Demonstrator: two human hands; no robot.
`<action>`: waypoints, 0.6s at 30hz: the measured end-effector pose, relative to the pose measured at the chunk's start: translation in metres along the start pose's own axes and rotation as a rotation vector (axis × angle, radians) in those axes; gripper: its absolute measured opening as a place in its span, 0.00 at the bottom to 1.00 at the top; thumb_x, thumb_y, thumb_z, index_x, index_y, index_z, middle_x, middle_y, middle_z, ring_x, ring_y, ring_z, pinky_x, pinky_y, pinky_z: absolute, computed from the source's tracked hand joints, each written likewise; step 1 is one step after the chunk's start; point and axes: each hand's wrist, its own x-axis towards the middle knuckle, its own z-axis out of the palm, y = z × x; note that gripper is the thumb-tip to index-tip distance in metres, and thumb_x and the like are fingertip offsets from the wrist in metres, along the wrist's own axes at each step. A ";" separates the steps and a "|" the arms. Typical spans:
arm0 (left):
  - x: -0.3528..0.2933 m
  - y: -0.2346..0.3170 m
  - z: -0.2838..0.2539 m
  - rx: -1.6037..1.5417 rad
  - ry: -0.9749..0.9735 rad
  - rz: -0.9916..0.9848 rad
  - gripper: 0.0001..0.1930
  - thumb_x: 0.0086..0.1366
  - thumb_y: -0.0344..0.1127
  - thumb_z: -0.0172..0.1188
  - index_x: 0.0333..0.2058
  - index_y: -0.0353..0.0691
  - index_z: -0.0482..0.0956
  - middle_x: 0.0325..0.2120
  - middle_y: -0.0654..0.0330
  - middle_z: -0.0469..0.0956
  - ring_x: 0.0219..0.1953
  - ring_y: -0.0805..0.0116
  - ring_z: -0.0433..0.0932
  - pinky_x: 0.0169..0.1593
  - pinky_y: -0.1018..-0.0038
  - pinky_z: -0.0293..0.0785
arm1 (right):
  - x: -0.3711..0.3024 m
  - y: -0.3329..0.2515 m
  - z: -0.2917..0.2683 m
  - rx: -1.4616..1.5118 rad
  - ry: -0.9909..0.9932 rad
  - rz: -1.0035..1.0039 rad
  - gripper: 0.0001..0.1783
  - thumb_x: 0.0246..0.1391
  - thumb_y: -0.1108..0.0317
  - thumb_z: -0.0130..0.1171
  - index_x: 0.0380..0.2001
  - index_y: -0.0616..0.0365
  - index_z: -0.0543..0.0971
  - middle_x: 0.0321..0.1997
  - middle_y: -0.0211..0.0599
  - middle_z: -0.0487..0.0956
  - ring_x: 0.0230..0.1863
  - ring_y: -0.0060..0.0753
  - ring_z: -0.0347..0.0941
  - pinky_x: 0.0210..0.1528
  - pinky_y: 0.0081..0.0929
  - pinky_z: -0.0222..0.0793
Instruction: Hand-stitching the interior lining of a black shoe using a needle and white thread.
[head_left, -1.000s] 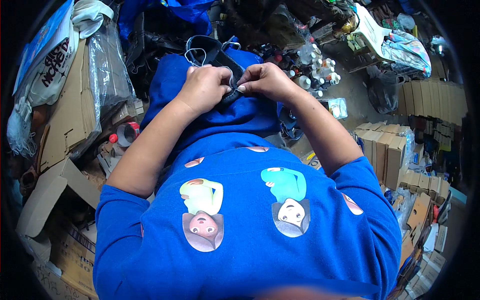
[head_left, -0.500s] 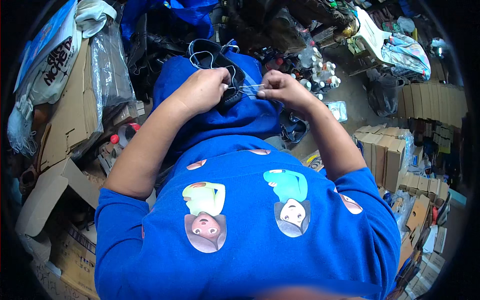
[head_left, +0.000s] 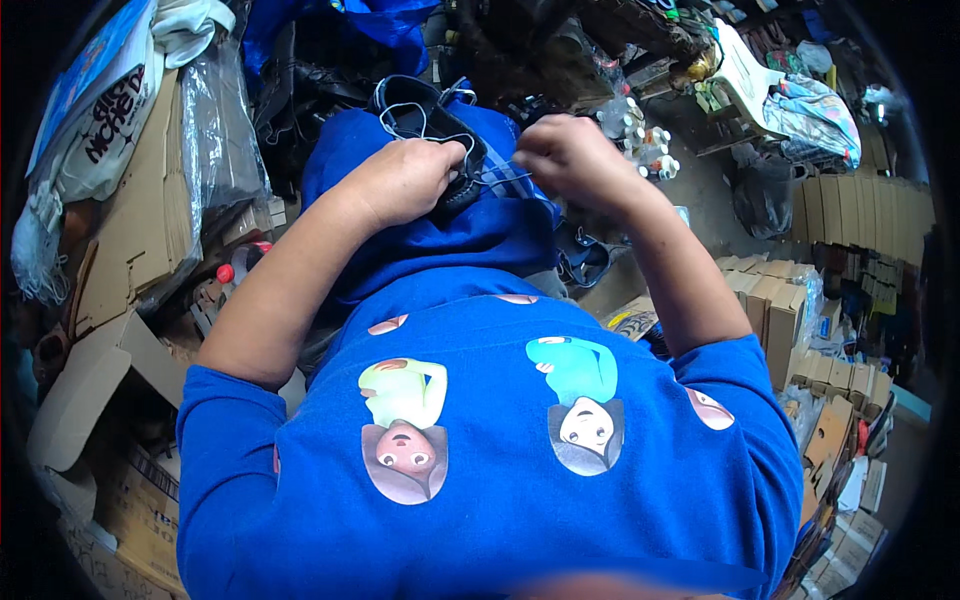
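A black shoe rests on my lap over blue cloth, its opening facing away from me. Pale thread loops loosely over its upper and opening. My left hand is closed at the left side of the shoe, thumb and fingers pressed together on its edge; the fingertips are partly hidden. To the right, apart from the shoe, my right hand is raised with the fingers curled in a pinch. A strand runs from the shoe's right side to these fingertips. Whether a needle is there is too small to tell.
Flattened cardboard and a cloth bag stand on the left. Several white-capped bottles are beyond my right hand. A white plastic chair with a patterned cloth stands at far right, above stacked boxes.
My right hand has moved up and slightly right, away from the shoe, with the strand trailing from it. The left hand stays at the shoe's edge.
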 end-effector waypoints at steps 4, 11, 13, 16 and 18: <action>0.000 0.001 -0.001 0.062 -0.004 0.043 0.07 0.60 0.32 0.50 0.35 0.38 0.73 0.29 0.47 0.78 0.36 0.45 0.77 0.40 0.56 0.72 | 0.009 -0.023 0.023 -0.300 -0.120 -0.180 0.07 0.50 0.64 0.52 0.28 0.51 0.77 0.26 0.38 0.78 0.35 0.43 0.76 0.43 0.40 0.64; -0.031 -0.015 -0.013 0.239 0.205 0.242 0.03 0.57 0.29 0.53 0.31 0.44 0.72 0.25 0.59 0.74 0.35 0.62 0.72 0.39 0.66 0.61 | -0.001 0.013 0.025 -0.214 -0.019 -0.242 0.04 0.50 0.66 0.56 0.30 0.52 0.75 0.24 0.39 0.76 0.33 0.44 0.74 0.43 0.39 0.66; -0.056 -0.033 -0.025 0.289 0.215 0.169 0.03 0.57 0.29 0.53 0.31 0.45 0.73 0.24 0.60 0.75 0.34 0.62 0.73 0.40 0.66 0.62 | -0.023 0.045 0.019 -0.231 -0.004 -0.075 0.04 0.50 0.68 0.56 0.30 0.54 0.75 0.25 0.38 0.77 0.32 0.43 0.75 0.39 0.38 0.68; -0.082 -0.028 -0.020 0.230 0.190 -0.013 0.03 0.56 0.29 0.54 0.30 0.45 0.73 0.24 0.60 0.75 0.32 0.59 0.73 0.40 0.65 0.62 | -0.050 0.068 0.015 0.106 -0.008 0.260 0.04 0.54 0.69 0.55 0.32 0.56 0.76 0.27 0.33 0.79 0.31 0.37 0.76 0.36 0.33 0.69; -0.067 -0.018 -0.018 0.220 0.286 0.050 0.02 0.57 0.30 0.54 0.31 0.44 0.73 0.24 0.59 0.75 0.32 0.59 0.72 0.39 0.65 0.62 | -0.056 0.080 0.001 0.711 0.124 0.516 0.06 0.59 0.68 0.53 0.35 0.57 0.78 0.31 0.28 0.80 0.33 0.26 0.76 0.37 0.25 0.70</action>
